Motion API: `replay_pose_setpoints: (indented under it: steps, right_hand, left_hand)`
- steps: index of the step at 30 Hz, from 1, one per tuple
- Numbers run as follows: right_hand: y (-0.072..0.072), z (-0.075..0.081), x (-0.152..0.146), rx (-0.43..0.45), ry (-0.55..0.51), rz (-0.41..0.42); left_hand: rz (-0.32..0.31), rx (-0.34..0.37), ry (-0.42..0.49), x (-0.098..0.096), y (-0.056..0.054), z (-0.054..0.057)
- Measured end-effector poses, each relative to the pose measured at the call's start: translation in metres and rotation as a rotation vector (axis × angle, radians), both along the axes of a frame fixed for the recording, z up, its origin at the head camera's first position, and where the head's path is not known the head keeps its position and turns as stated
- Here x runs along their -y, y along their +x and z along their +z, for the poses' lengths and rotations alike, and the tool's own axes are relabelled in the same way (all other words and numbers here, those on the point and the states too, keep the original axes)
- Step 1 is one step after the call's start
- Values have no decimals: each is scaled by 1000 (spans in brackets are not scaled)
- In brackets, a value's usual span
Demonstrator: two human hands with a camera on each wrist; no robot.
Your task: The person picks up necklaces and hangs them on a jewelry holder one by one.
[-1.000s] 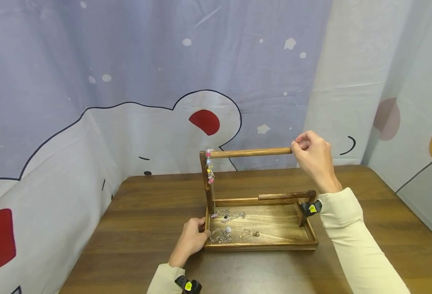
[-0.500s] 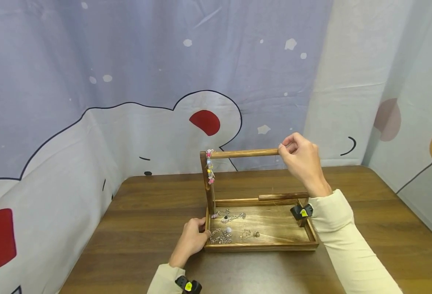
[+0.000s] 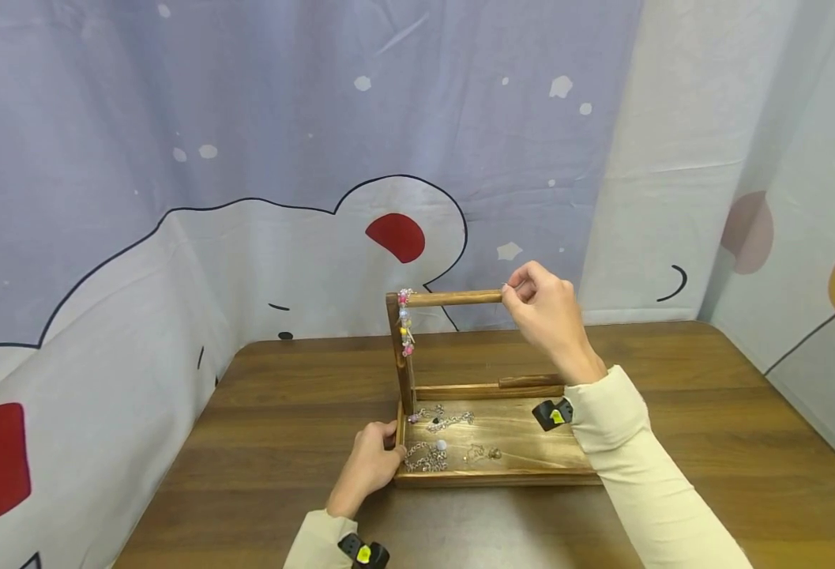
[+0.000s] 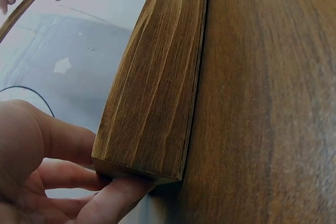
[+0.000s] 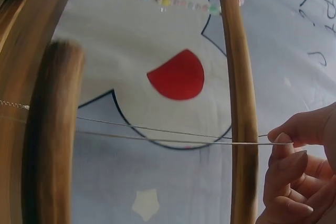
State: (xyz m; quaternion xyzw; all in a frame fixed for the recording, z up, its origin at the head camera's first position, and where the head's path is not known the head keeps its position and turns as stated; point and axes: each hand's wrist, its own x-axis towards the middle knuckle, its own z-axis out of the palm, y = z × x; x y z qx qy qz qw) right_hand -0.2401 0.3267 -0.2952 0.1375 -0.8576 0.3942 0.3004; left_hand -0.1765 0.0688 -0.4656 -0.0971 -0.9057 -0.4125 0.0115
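Head view: one wooden jewellery tray (image 3: 498,478), set on a brown wood-grain surface (image 3: 303,379), fitted with a left post (image 3: 399,348) bearing an upper rod (image 3: 460,298), and a shorter lower rod (image 3: 527,382) toward the right; one pastel beaded strand (image 3: 406,322), hung at the post end of the upper rod; assorted silver chains (image 3: 427,458) and one small gold-toned chain (image 3: 477,453), lying in the tray, the silver at left, the gold nearer the middle; left hand (image 3: 369,457), fingers gripping the tray's left end, apparently as a brace; right hand (image 3: 545,312), at the visible right end of the upper rod, thumb and index finger pinching one fine chain (image 5: 210,142), which in the right wrist view runs in two strands, one across the front of the upper rod, the other seemingly behind it; step in hand, as judged: stringing the fine chain over the upper rod; next move, as judged: bring the pinched loop toward the post, near the beaded strand, tray held steady, then part the fingers so the chain hangs without snagging
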Motion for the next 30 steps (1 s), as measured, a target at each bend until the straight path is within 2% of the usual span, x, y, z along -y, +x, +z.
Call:
replay_pose_setpoints:
  steps: [7,30]
  right_hand:
    - [1,0,19,-3,40,25]
    - [-1,1,66,69,74,91]
  left_hand:
    - [-3,0,7,0,-1,0]
    - [1,-6,-1,-1,1,1]
